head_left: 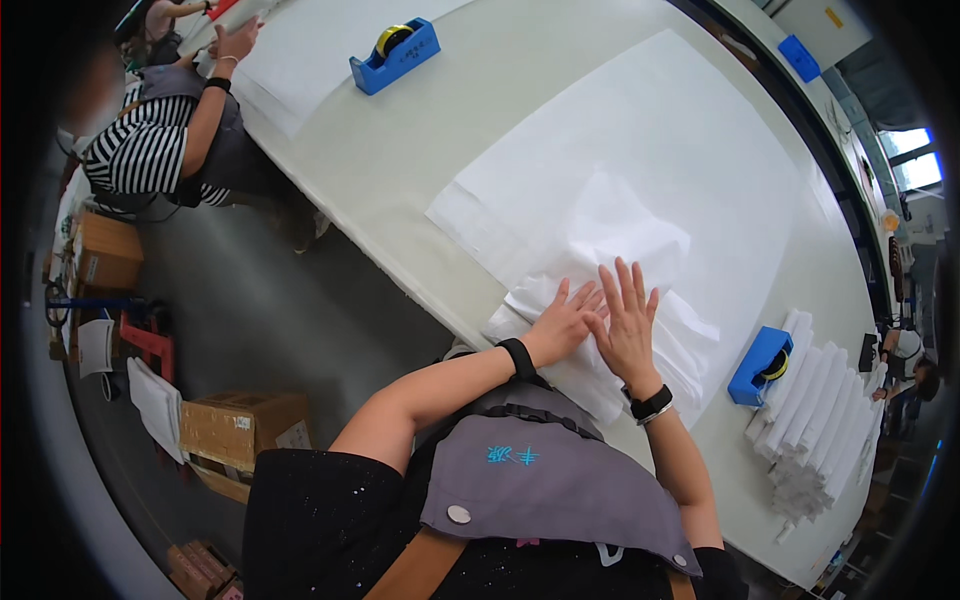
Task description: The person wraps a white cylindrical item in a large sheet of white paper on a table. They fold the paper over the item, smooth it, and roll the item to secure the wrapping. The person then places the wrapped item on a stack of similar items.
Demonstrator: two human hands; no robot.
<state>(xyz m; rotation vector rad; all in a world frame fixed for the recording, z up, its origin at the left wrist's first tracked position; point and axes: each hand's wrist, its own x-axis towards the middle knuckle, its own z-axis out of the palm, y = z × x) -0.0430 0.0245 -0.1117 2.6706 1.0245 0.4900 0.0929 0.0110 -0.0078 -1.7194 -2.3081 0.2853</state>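
Head view: we rested both hands on bunched white material.
We laid our left hand (pixel 560 328) across the bunched white material (pixel 625 225) with its fingers extended, and our right hand (pixel 630 340) next to it, fingers straight and slightly spread (the two overlapped or touched near the right thumb; we could not tell which). The material lay in loose folds at the near edge of the pale table (pixel 370 165), partly over a flat white sheet (pixel 670 110). To our right we saw a blue tape dispenser (pixel 755 372) just beside piled white rolls (pixel 815 420); a second blue dispenser (pixel 405 67) stood well apart, toward the far left. Past the table's left edge we saw a co-worker in a striped top (pixel 145 150).
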